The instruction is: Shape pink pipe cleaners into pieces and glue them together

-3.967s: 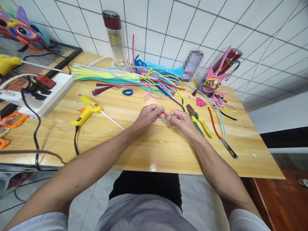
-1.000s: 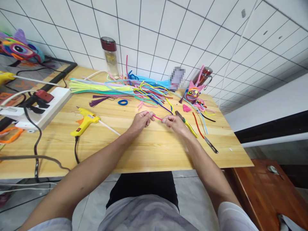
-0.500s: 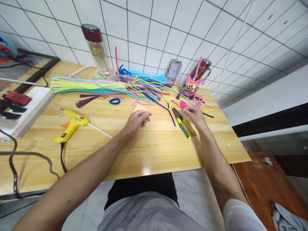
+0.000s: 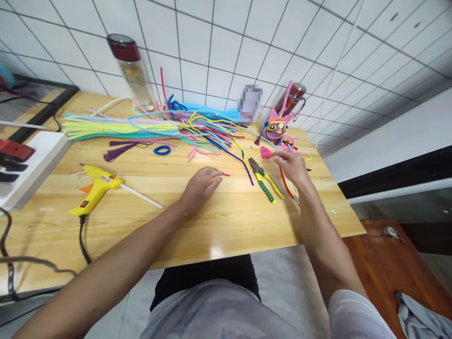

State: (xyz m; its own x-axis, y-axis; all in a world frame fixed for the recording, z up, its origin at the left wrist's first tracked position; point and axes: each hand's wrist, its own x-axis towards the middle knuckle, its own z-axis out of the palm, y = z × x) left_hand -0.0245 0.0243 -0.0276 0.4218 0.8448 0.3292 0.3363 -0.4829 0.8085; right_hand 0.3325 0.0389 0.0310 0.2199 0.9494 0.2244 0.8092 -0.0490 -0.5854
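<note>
My left hand (image 4: 203, 188) rests low over the table with its fingers curled closed. The tip of a thin pink pipe cleaner (image 4: 226, 175) pokes out past the fingertips. Farther right, my right hand (image 4: 291, 165) has thumb and fingers pinched together at a small coiled pink pipe-cleaner cone (image 4: 266, 152). Below that hand shows a red-orange curved tool handle (image 4: 286, 183) with a greyish metal end; the forearm partly covers it, and whether the hand touches it I cannot tell. Pliers (image 4: 264, 179) with green and yellow handles lie between the hands.
A bundle of colourful pipe cleaners (image 4: 141, 127) stretches along the back. A yellow glue gun (image 4: 95, 186) lies left, beside a white power strip (image 4: 38, 165). A bottle (image 4: 130, 70), a red flask (image 4: 294, 99) and a pink pipe-cleaner figure (image 4: 277, 127) stand near the wall.
A pink tip now shows at my left fingers. The pink strand left of the cone no longer shows there. The red-orange handle has come into sight below my right hand. The view shifted slightly.
</note>
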